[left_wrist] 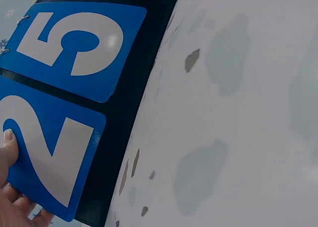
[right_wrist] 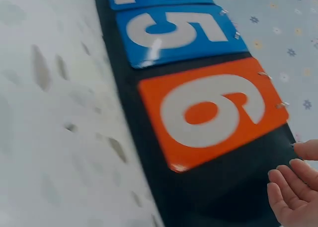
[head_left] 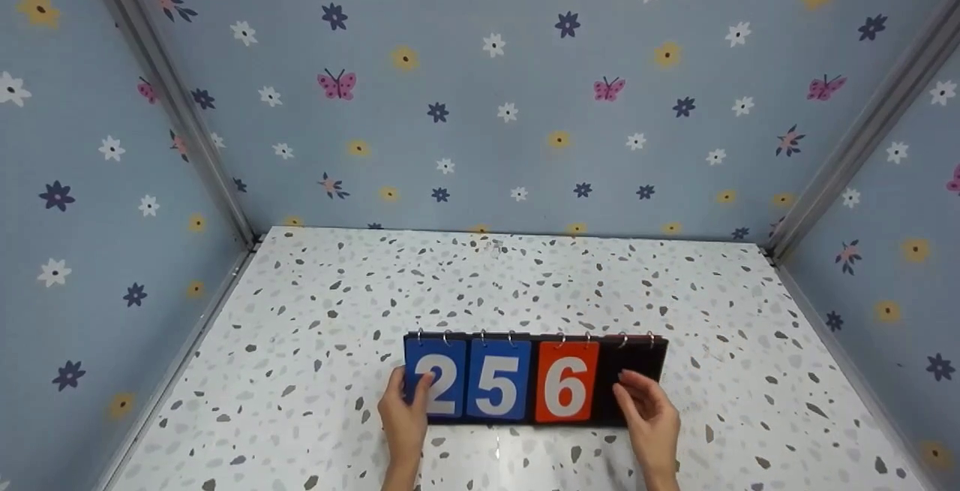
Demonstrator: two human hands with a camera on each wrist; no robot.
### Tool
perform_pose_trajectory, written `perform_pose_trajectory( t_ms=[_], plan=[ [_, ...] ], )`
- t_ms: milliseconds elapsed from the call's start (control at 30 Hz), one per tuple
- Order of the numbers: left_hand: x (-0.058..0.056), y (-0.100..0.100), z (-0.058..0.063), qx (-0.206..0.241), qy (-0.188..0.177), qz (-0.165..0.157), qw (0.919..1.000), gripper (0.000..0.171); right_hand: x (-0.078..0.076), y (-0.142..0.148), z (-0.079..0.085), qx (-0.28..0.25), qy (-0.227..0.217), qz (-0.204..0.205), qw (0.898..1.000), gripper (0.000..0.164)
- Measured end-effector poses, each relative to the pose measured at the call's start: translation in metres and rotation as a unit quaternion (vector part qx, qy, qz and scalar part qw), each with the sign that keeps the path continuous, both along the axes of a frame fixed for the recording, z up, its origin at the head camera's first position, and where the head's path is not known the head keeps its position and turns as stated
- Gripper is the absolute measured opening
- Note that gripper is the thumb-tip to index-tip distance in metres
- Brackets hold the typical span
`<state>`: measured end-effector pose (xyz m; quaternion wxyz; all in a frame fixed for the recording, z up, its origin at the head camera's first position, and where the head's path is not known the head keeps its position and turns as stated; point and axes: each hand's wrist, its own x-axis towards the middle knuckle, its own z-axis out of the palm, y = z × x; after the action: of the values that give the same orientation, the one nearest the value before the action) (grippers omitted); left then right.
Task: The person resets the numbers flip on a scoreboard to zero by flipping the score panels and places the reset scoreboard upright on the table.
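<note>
A black flip scoreboard (head_left: 531,401) stands tilted on the speckled tabletop, its number cards hung on metal rings along the top edge. From the left, it shows a blue card with a 2 (head_left: 448,393), a blue card with a 5 (head_left: 497,378) and an orange-red card with a 6 (right_wrist: 198,110). The rightmost panel (head_left: 619,359) is bare black at the front. My left hand (head_left: 405,414) grips the left end, thumb over the 2 and fingers behind. My right hand (head_left: 651,410) is at the bare panel, its fingers loosely bent around nothing; whether they touch the panel I cannot tell.
White speckled tabletop (head_left: 480,281) spreads around the scoreboard. Blue flowered walls (head_left: 480,85) enclose it at the back and both sides, joined by grey metal corner posts (head_left: 180,100). A thin reddish edge (head_left: 634,337) shows behind the board's top right.
</note>
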<state>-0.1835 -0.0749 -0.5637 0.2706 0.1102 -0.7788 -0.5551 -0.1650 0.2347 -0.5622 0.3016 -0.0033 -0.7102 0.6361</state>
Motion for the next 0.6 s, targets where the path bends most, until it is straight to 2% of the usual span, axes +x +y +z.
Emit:
perform_pose_trajectory(
  t_ms=[67, 167, 300, 500, 600],
  plan=[
    [0.000, 0.001, 0.000, -0.002, 0.000, 0.000, 1.0000, 0.023, 0.008, -0.016, 0.010, 0.015, -0.024, -0.014, 0.999, 0.025],
    [0.000, 0.001, -0.001, -0.004, 0.003, 0.001, 1.0000, 0.022, 0.013, -0.030, 0.010, 0.049, -0.061, -0.031, 0.996, 0.030],
    [0.000, 0.001, -0.001, -0.004, 0.011, 0.002, 0.9999, 0.021, 0.014, -0.040, 0.007, 0.063, -0.096, -0.050, 0.992, 0.034],
    [0.000, 0.001, -0.001, 0.000, 0.015, 0.002, 0.9999, 0.021, 0.004, -0.040, -0.011, 0.065, -0.047, -0.049, 0.996, 0.031],
    [0.000, 0.001, -0.001, 0.001, 0.013, 0.004, 0.9999, 0.021, -0.004, -0.037, -0.022, 0.062, -0.051, -0.052, 0.995, 0.031]
  ],
)
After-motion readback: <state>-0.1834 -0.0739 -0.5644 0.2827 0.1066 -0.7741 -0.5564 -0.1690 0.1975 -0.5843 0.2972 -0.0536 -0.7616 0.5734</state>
